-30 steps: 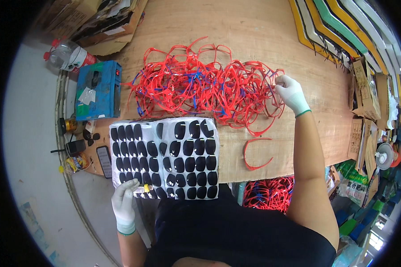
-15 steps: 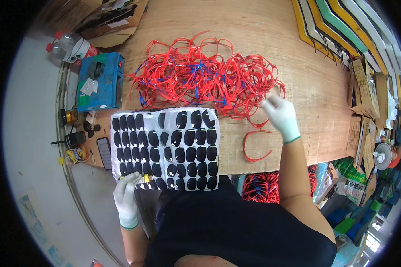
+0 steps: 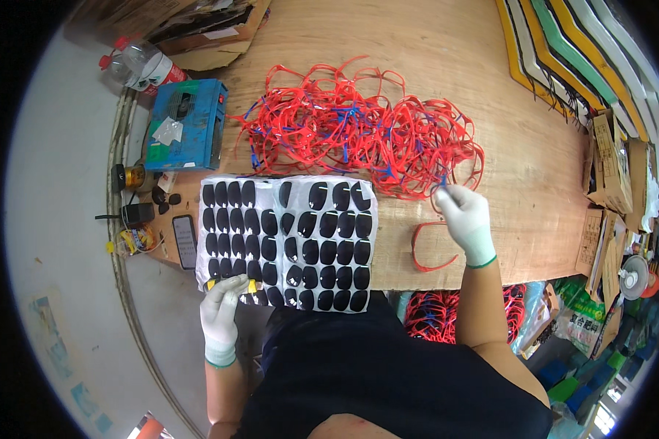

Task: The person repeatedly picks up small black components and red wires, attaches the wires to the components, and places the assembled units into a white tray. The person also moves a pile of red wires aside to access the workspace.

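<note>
A white tray sheet [image 3: 280, 241] at the table's front edge holds rows of dark sunglass lenses [image 3: 329, 252]. My gloved left hand [image 3: 220, 314] is closed at its lower left corner, around a small yellow-ended tool [image 3: 252, 286] that the fingers mostly cover. On the right, my gloved right hand [image 3: 467, 223] has its fingers pinched together at the near right edge of a tangled pile of red glasses frames [image 3: 351, 132] with blue parts. A red frame seems to be between those fingertips, partly hidden. One loose red glasses frame [image 3: 419, 249] lies just left of that hand.
A blue metal box [image 3: 187, 124] stands left of the pile, with plastic bottles [image 3: 150, 62] behind it. A phone [image 3: 184, 241] and loose dark lenses [image 3: 161, 197] lie beside the sheet. More red frames [image 3: 428, 314] sit below the table edge. Cardboard boxes [image 3: 608, 161] line the right.
My right hand has come nearer, from over the pile's right side to its near edge, and its fingers have closed. My left hand stays at the sheet's corner. The whole view has shifted slightly.
</note>
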`<action>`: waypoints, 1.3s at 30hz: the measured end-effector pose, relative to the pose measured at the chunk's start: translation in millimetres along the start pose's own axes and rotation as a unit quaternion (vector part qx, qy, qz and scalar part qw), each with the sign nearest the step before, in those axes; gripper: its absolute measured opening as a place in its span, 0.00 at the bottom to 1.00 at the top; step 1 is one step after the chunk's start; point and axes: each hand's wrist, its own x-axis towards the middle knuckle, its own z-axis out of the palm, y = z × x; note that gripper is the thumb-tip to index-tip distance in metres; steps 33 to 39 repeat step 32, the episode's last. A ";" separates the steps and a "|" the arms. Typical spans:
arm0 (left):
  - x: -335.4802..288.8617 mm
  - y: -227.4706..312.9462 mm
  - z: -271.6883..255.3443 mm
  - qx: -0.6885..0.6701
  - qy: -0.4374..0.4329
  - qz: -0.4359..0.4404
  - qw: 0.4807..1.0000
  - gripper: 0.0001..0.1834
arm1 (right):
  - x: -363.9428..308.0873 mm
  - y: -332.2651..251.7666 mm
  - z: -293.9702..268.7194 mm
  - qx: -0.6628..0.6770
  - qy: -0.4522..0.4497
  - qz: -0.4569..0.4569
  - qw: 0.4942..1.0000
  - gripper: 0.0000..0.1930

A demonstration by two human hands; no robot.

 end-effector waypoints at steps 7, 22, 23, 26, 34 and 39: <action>4.7 9.2 14.3 -0.034 -0.007 0.016 0.999 0.16 | 55.9 -12.7 35.2 -0.206 0.061 -0.118 0.969 0.21; -11.8 -2.5 12.9 -0.069 0.006 -0.009 0.998 0.16 | 81.3 -85.8 32.8 0.008 0.092 -0.196 0.976 0.13; -14.2 -0.5 13.7 -0.070 0.006 -0.015 0.997 0.15 | 76.6 -91.0 40.6 0.030 0.089 -0.203 0.975 0.13; -15.6 -3.2 10.6 -0.024 -0.003 -0.001 1.000 0.15 | 56.1 -84.8 56.5 0.016 0.060 -0.181 0.982 0.14; -13.7 -15.5 -28.3 -0.033 -0.001 -0.005 0.999 0.15 | 16.1 -55.6 62.7 -0.025 0.019 -0.189 0.981 0.12; -13.7 -15.5 -28.3 -0.033 -0.001 -0.005 0.999 0.15 | 16.1 -55.6 62.7 -0.025 0.019 -0.189 0.981 0.12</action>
